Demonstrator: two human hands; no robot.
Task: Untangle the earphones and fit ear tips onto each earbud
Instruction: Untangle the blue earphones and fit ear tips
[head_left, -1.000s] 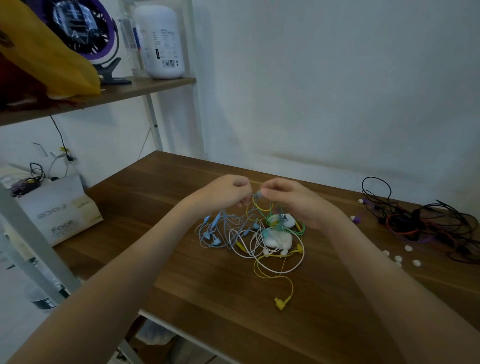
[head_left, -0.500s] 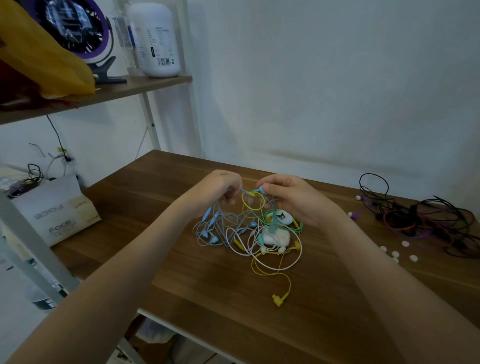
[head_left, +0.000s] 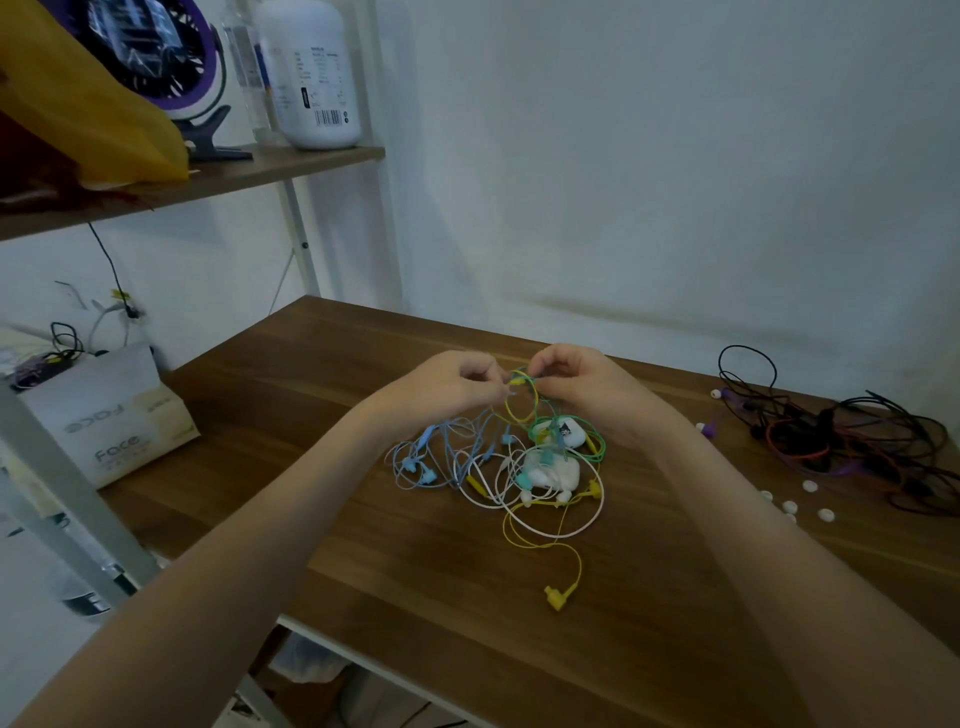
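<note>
Left hand (head_left: 448, 385), right hand (head_left: 589, 387): fingers pinch earphone cords (head_left: 519, 470); box (head_left: 111, 434) reads "Face"

Person, head-camera view, two arms in frame.
Left forearm (head_left: 249, 545): bare along its whole visible length, lower left corner to wrist.
Right forearm (head_left: 779, 571): bare likewise, from the lower right corner.
Left hand (head_left: 447, 384), right hand (head_left: 587, 387): bare; nails too small to tell.

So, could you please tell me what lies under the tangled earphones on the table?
A white case and a second white case show through the tangled earphones, on the table. Cables cover parts of both; anything smaller is hidden.
</note>
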